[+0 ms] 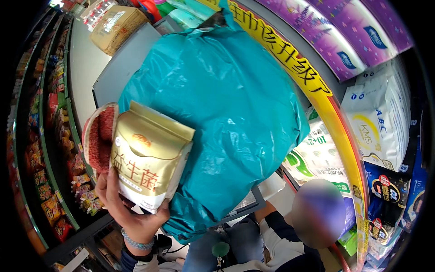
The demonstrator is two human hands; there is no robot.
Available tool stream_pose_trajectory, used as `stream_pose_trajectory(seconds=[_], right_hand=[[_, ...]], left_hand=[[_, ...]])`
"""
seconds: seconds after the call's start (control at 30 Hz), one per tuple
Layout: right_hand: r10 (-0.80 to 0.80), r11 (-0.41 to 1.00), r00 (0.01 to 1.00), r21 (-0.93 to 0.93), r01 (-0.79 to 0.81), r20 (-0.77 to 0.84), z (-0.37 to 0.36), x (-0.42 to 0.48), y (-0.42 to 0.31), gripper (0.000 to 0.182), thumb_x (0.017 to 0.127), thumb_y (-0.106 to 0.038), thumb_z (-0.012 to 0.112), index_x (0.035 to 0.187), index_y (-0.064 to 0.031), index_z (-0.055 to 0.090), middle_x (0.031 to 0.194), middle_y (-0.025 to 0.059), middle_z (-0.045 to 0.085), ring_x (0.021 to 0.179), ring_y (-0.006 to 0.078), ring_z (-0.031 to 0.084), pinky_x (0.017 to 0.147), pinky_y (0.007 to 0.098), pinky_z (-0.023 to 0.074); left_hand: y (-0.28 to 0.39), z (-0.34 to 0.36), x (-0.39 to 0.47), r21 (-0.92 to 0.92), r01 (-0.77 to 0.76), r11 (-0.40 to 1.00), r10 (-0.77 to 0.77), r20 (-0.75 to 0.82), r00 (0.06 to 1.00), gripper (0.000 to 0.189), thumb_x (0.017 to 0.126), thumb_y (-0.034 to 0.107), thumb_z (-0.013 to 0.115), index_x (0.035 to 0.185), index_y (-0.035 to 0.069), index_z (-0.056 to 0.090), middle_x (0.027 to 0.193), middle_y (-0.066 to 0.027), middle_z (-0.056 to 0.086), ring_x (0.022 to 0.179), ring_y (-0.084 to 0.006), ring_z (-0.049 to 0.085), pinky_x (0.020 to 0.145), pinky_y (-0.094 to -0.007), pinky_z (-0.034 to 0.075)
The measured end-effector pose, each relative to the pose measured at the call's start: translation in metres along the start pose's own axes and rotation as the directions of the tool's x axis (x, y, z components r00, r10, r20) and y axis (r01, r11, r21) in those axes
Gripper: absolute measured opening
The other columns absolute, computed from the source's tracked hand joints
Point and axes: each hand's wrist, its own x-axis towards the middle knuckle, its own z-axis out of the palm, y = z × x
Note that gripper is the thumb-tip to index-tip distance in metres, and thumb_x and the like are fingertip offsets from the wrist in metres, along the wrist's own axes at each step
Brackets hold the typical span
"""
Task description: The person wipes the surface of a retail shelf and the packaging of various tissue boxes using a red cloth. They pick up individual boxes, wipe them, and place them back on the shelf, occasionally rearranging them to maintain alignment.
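Note:
A gold and white pouch (149, 153) bearing printed writing is gripped in my left hand (131, 210), thumb at its lower right corner and fingers along its left side. Directly behind the pouch shows a dark red plush item with a pale rim (100, 139), perhaps a slipper; I cannot tell whether my hand grips it too. A large, full teal plastic bag (217, 102) lies just beyond, over a grey bin or cart (119, 71). At the bin's near right edge only a little of my right hand (265, 209) shows; its fingers are hidden.
Shelves of snack packets (51, 204) run along the left. On the right, a yellow shelf strip (289, 57) curves past purple tissue packs (316, 30), a white roll pack (319, 153) and sanitary-pad packs (377, 125). A brown carton (119, 29) sits at the far left.

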Motion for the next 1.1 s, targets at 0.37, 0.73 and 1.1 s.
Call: stream_pose_trajectory(seconds=[0.37,0.73,1.1], right_hand=[[-0.337,0.811,0.919,-0.560,0.170,-0.208,-0.154,-0.172,-0.086,0.019,0.071,-0.013,0.056,0.082,0.0003,0.065,0.080,0.0179,0.065,0.070,0.0286,0.061,0.060,0.0416,0.0436],[-0.817,0.145,0.497,-0.729,0.669,0.293,-0.211,-0.572,-0.225,0.015,0.076,-0.002,0.053,0.092,0.0014,0.052,0.099,0.0203,0.054,0.095,0.0393,0.051,0.083,0.0428,0.0434],[-0.997,-0.062,-0.046,-0.315,0.947,0.058,-0.191,-0.828,-0.385,0.011,0.078,0.007,0.053,0.086,0.0007,0.048,0.110,0.0174,0.049,0.100,0.0303,0.054,0.084,0.0343,0.0455]], left_hand=[[0.003,-0.024,0.023,-0.166,0.006,0.986,0.000,0.039,0.999,0.080,0.049,0.029,0.080,0.120,0.005,0.052,0.110,-0.0176,0.045,0.103,-0.0352,0.044,0.085,-0.0447,0.036],[0.045,-0.205,0.020,-0.384,0.217,0.897,-0.204,0.073,0.976,0.081,0.053,0.029,0.077,0.124,0.005,0.047,0.104,-0.0156,0.051,0.097,-0.0340,0.050,0.089,-0.0449,0.036],[0.141,-0.373,0.032,-0.676,0.126,0.726,0.006,0.190,0.982,0.082,0.054,0.025,0.078,0.125,0.003,0.045,0.103,-0.0147,0.054,0.099,-0.0326,0.052,0.090,-0.0437,0.038]])
